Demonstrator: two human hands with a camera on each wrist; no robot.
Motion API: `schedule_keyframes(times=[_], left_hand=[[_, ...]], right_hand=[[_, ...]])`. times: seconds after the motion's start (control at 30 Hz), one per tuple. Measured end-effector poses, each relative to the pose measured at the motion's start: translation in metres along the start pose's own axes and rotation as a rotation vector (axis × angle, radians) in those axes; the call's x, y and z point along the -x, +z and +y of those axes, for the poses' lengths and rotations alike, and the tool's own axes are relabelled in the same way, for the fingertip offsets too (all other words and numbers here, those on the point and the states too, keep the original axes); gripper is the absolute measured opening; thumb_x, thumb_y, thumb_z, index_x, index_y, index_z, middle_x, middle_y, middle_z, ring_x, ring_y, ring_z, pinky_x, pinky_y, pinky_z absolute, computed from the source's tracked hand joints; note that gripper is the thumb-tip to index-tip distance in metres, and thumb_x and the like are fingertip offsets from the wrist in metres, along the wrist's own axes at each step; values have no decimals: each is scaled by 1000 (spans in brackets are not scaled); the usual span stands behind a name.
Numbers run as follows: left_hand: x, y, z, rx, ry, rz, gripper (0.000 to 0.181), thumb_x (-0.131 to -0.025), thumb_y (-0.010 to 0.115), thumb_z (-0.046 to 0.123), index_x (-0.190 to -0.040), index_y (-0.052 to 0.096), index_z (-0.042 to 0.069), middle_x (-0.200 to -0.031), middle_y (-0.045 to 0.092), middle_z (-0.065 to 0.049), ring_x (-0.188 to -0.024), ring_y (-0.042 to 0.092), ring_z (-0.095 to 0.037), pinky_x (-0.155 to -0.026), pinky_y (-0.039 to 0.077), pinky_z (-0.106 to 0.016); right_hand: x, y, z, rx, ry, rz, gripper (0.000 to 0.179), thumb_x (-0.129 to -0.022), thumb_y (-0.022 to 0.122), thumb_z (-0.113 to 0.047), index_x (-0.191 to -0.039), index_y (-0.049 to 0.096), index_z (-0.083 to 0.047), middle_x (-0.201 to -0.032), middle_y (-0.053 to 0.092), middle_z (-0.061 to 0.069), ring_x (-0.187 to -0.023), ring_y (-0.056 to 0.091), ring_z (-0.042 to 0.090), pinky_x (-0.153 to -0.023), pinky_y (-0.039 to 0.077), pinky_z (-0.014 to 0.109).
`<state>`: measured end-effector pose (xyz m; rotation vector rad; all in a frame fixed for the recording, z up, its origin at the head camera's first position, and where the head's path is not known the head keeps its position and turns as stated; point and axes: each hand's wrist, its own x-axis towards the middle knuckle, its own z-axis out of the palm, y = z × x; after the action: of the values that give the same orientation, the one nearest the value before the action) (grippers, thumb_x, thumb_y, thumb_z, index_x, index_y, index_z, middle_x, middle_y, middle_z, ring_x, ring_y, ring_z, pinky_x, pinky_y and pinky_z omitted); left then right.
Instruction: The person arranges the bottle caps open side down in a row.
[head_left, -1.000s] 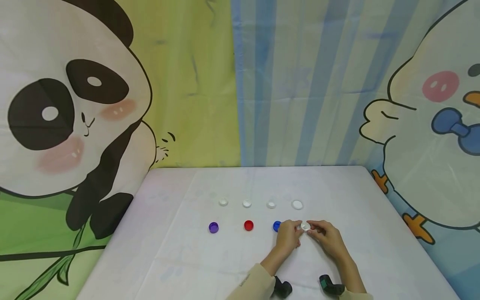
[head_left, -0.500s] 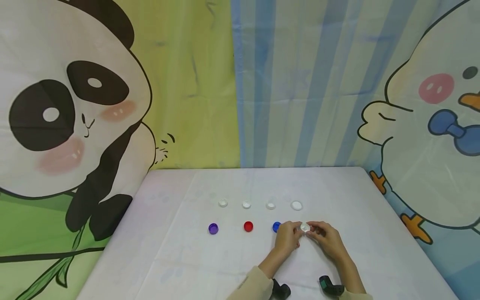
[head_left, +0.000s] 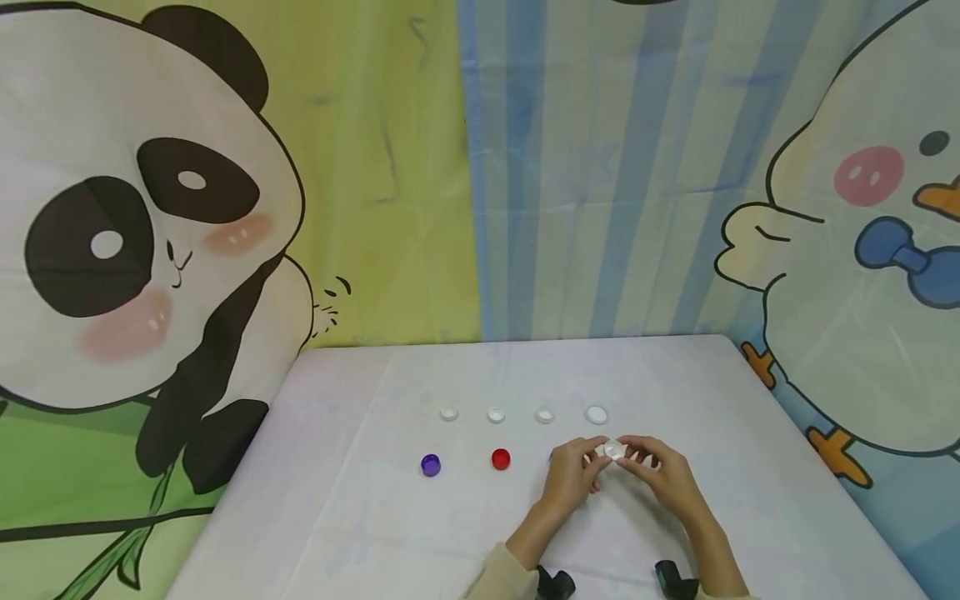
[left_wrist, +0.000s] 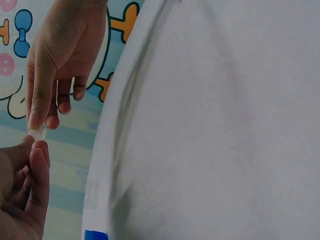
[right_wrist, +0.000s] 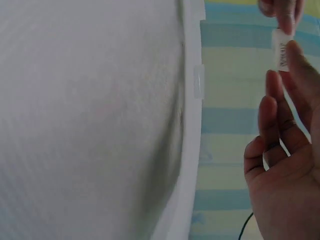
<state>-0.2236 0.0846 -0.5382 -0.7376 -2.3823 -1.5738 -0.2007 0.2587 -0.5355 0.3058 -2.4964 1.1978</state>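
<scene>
Both hands meet over the right part of the table around one small round whitish tub (head_left: 614, 450). My left hand (head_left: 570, 473) pinches its left side, my right hand (head_left: 666, 473) its right side, thumbs and fingertips at the rim. In the right wrist view, small dark print shows on the side of the tub (right_wrist: 281, 50); the right hand (right_wrist: 287, 155) has its other fingers loosely bent below. In the left wrist view, the tub (left_wrist: 38, 133) is mostly covered by fingertips. A blue round piece (head_left: 552, 456) is almost hidden behind the left hand.
A purple round cup-like piece (head_left: 431, 465) and a red one (head_left: 500, 458) lie left of the hands on the white-covered table (head_left: 360, 533). Behind them runs a row of several small white round pieces (head_left: 496, 415). Printed curtains (head_left: 555, 208) stand at the table's back edge.
Both hands have lifted slightly with the tub still pinched between them. The head view has tilted a little, and the blue piece is now more covered by the left hand.
</scene>
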Motion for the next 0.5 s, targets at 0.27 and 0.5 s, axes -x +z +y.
schedule_keyframes(times=[0.27, 0.5], left_hand=[[2, -30, 30, 29, 112, 9, 28, -83, 62, 17, -111, 63, 11, -64, 57, 2, -38, 43, 9, -36, 38, -9], [3, -52, 51, 63, 174, 27, 29, -84, 61, 19, -112, 62, 9, -62, 59, -3, -40, 47, 4, -39, 40, -9]], right_hand=[[-4, -1, -3, 20, -126, 77, 33, -78, 69, -27, -110, 61, -26, -86, 58, -12, -75, 47, 4, -62, 34, 21], [-7, -20, -63, -28, -154, 55, 35, -76, 71, -14, -109, 63, -22, -89, 58, -11, -78, 48, 7, -65, 36, 20]])
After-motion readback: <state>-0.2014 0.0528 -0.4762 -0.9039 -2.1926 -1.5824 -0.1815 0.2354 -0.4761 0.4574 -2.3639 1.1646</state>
